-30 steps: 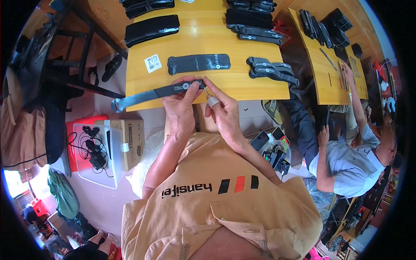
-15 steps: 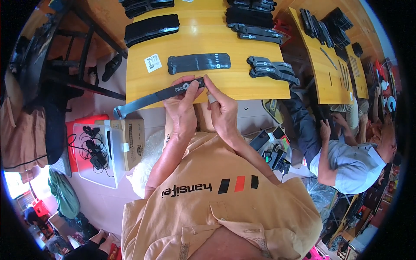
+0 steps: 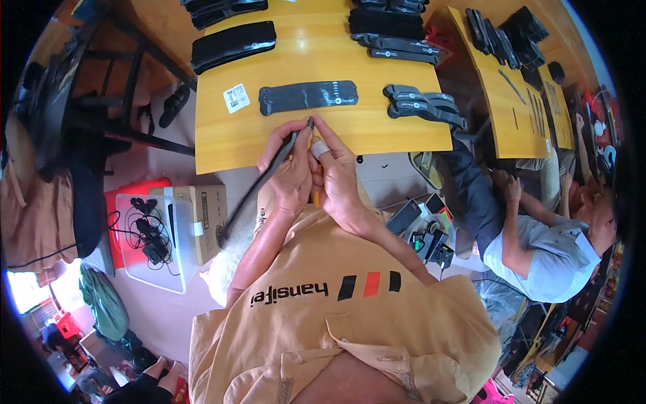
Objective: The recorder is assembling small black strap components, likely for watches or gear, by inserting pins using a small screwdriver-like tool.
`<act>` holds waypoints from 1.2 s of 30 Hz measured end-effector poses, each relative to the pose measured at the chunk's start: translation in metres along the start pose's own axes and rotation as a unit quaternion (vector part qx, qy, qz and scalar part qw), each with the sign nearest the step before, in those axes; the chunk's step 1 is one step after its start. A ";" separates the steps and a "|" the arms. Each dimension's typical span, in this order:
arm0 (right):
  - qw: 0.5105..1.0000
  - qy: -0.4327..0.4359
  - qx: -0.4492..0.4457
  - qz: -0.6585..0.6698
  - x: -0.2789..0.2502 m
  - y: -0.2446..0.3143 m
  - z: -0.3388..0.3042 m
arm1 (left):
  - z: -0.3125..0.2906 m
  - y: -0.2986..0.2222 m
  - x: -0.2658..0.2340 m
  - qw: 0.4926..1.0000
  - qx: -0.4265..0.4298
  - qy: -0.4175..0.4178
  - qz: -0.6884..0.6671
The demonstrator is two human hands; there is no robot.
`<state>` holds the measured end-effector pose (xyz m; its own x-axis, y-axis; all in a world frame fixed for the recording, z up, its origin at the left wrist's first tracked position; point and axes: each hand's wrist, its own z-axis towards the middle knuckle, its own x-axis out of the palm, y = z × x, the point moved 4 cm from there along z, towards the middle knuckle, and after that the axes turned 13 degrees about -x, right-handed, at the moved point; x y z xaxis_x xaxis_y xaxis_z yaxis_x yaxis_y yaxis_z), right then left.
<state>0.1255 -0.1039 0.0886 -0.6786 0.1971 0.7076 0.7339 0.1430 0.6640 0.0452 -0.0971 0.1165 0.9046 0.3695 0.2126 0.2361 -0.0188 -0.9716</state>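
My left hand (image 3: 286,168) is closed around a long black hook-and-loop strap (image 3: 264,176), now turned edge-on, its loose tail trailing down to the left over my forearm. My right hand (image 3: 338,178), with pale tape round one finger, pinches at the strap's upper end, close to the left fingertips. Between the palms shows something orange-yellow (image 3: 315,196) that I cannot make out. Just beyond the hands, a flat row of dark straps (image 3: 308,97) lies on the yellow table (image 3: 229,138). A white printed label (image 3: 236,98) sits to its left.
Bundled straps (image 3: 420,104) lie at the table's right, with more black stacks (image 3: 234,46) behind. On the left stand a dark metal frame (image 3: 138,128), a clear bin of cables (image 3: 151,246) and a cardboard box (image 3: 207,219). A co-worker (image 3: 538,249) sits on the right.
The strap has turned from showing its printed face to edge-on, and its tail has swung down and nearer. My hands have drawn closer together, the right one moving left.
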 end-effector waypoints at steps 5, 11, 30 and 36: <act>0.999 0.047 0.009 -0.020 -0.005 0.004 0.008 | 0.006 -0.002 -0.010 0.994 0.056 -0.033 0.086; 0.694 0.305 -0.320 -0.567 -0.001 0.052 0.019 | 0.020 0.001 -0.025 0.980 -0.159 0.062 -0.102; 0.752 0.351 -0.067 -0.554 -0.026 0.049 0.029 | 0.035 0.041 -0.037 0.885 -0.406 0.196 -0.114; 0.498 0.360 -0.347 -0.709 -0.005 0.057 0.003 | 0.035 0.035 -0.034 0.900 -0.385 0.198 -0.053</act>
<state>0.1710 -0.0936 0.1223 -0.5183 -0.0590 -0.8532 -0.5151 -0.7748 0.3665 0.0101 -0.0775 0.0714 0.8825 0.0501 0.4677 0.3658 -0.6981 -0.6155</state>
